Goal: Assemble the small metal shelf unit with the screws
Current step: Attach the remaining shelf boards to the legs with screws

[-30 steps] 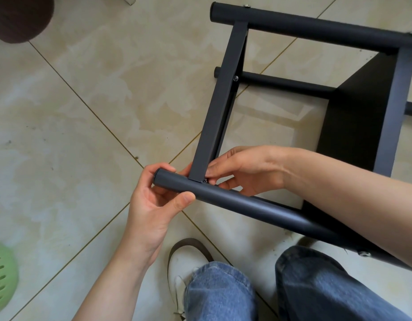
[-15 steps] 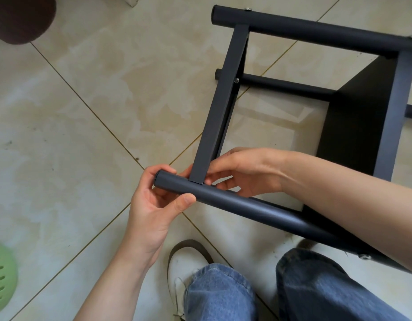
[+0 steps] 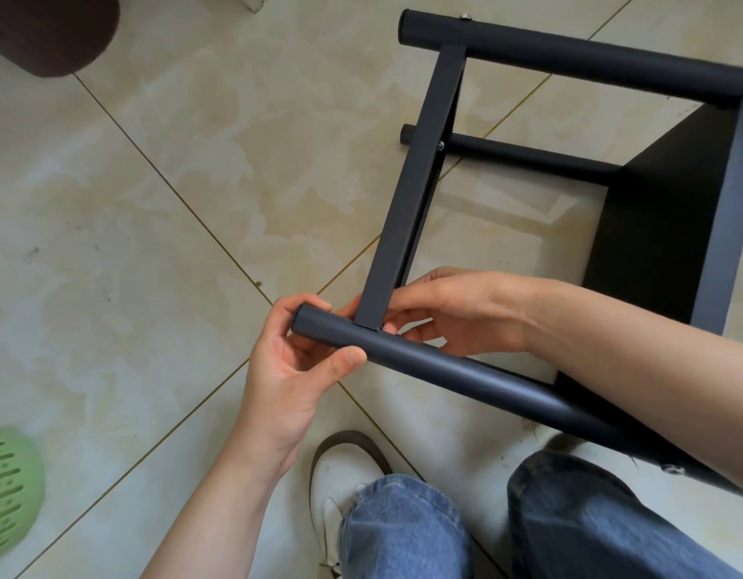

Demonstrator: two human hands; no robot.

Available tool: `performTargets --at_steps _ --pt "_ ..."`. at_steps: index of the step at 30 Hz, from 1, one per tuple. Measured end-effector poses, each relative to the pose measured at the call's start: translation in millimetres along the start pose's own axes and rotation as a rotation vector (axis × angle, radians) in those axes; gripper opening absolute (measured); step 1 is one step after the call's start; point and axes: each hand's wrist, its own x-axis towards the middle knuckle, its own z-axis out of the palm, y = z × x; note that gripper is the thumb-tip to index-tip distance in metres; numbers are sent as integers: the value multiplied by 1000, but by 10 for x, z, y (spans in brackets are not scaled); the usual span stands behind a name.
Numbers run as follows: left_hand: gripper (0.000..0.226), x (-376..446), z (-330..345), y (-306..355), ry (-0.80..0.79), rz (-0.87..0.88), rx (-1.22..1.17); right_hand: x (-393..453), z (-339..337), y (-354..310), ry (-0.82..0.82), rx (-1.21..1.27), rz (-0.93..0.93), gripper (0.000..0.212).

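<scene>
Hands at the near corner joint of the shelf frame, a fastener apparently being worked in by touch.

Nearest are two denim knees and one white shoe (image 3: 344, 465); just above, the left hand (image 3: 290, 365) curls shut around the end of the near tube (image 3: 444, 369), thumb on top, while the right hand (image 3: 453, 311) pinches its fingertips (image 3: 388, 328) at the spot where the flat crossbar (image 3: 411, 181) meets that tube; whether a screw sits between them I cannot tell. Likely risks: a screw started blind goes in crooked and cross-threads, or slips out and rolls off over the tiled floor (image 3: 152, 202), and if the left grip loosens the holes drift apart. Counted: three round tubes, two flat bars, one dark shelf panel (image 3: 653, 227), three screw heads showing, one green perforated basket (image 3: 6, 482) well to the left.
</scene>
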Motion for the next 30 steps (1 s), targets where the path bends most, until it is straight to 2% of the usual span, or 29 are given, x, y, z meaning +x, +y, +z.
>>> performTargets --at_steps 2,4,6,8,14,18,20,23,28,30 --pt "47 0 -9 -7 8 -2 -3 -34 -17 -1 -12 -33 -11 18" --pt "50 2 -15 -13 6 -2 -3 -37 -6 0 10 -47 -29 24" --pt "54 2 -14 -12 2 0 2 -12 19 1 21 -48 -24 20" --pt "54 4 -14 -8 1 0 3 21 43 7 21 -56 -22 32" --pt "47 2 -22 -6 11 -5 -8 6 64 4 9 -47 -58 48" --pt "50 6 -20 5 2 -11 -15 -26 25 -4 55 -3 -31 19" --pt "57 8 -13 3 1 -11 -15 -20 53 -5 74 -23 -26 22" --pt "50 3 -7 0 6 -16 -21 1 112 3 64 -52 -36 44" --pt "52 6 -6 9 2 -5 -26 -24 64 -12 63 -47 -66 36" --pt "48 2 -6 8 2 -3 -31 -44 14 -8 67 -71 -55 20"
